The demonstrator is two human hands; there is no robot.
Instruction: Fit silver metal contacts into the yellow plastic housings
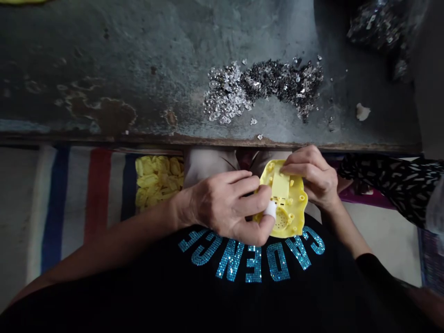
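A yellow plastic shell [297, 203], its inner side with posts and a round patch of small holes facing up, is held just in front of the bench edge. My right hand [312, 173] grips it by its upper right edge, thumb on the inside. My left hand [232, 203] is closed over the shell's left part, fingers and thumb pinched together. A white covering [270, 210] shows at the left thumb tip. Anything small between those fingertips is hidden. On the bench beyond lies a pile of small shiny metal pieces [277, 81].
The dark, worn metal bench [156, 60] spans the far side. A clear bag of metal pieces [376, 27] sits at its far right, near a whitish scrap [362, 112]. Below left, several yellow plastic parts [157, 178] lie beside striped cloth [99, 194]. Another person's patterned sleeve [391, 185] shows at right.
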